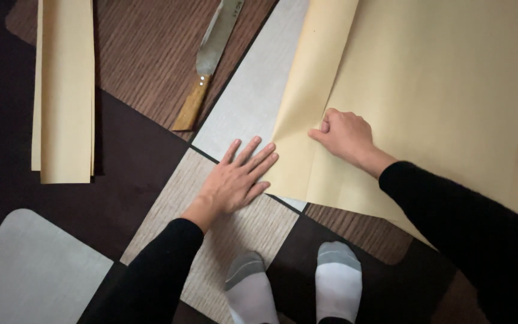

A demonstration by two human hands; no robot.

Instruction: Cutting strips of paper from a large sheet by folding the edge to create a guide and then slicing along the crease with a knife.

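Large tan paper sheet (427, 90), right half of frame, on patterned floor (127, 54); left hand (238, 177) flat, fingers apart, on its folded edge; right hand (346, 135) fingers clamped on fold; knife (211, 60) top centre; paper strips (64, 90) upper left

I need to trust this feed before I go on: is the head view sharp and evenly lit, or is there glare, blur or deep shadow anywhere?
Head view: sharp around the left hand, the right hand and the tan paper sheet; soft, even light on the paper, no glare; the knife blade has a dull sheen; the dark floor patches and black sleeves lose detail in shadow; slight softness at the edges.
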